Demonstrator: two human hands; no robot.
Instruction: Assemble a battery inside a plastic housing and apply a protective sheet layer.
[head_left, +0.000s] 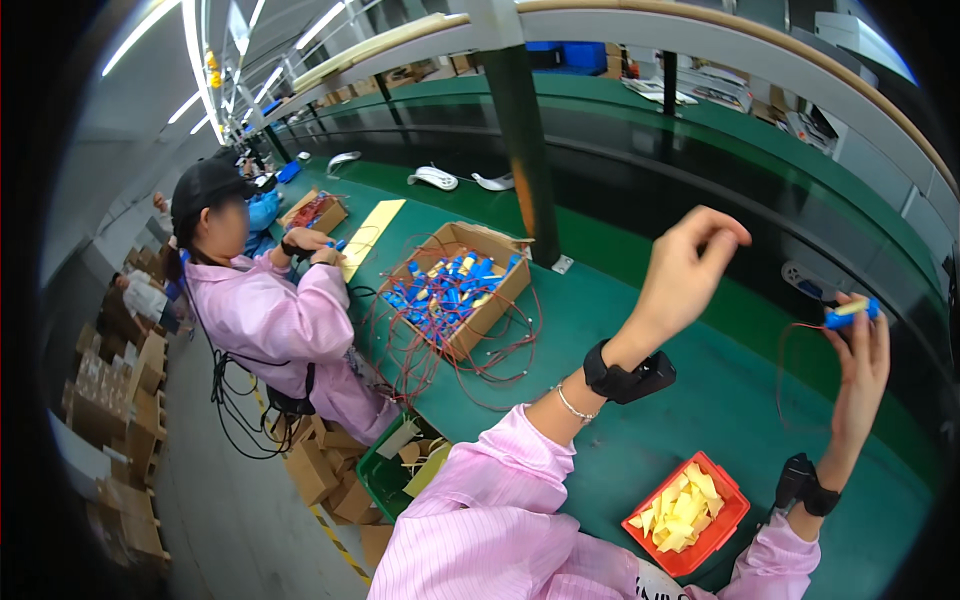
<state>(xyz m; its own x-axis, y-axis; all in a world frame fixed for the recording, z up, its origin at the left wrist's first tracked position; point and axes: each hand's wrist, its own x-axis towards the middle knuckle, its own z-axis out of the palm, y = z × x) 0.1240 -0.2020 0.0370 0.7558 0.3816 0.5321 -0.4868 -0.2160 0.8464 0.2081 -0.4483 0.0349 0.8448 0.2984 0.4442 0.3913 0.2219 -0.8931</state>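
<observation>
My left hand [685, 270] is raised over the far side of the bench, its fingers curled in and the thumb tip close to them. Whatever it may pinch is too small to make out. Farther right, my right hand [862, 360] holds up a blue cylindrical battery [852, 314] between thumb and fingers. A pale yellow strip lies along the battery, and a thin red wire hangs from its left end. Below, between my forearms, a red plastic tray [727, 528] holds a heap of yellow paper pieces [682, 510].
On the green bench [600, 440], a cardboard box [500, 306] overflows with blue batteries and tangled red wires. A dark post [528, 150] rises behind it. A co-worker in pink [265, 300] stands at left. White curved parts [433, 178] lie farther back. A green crate [385, 470] sits below the bench edge.
</observation>
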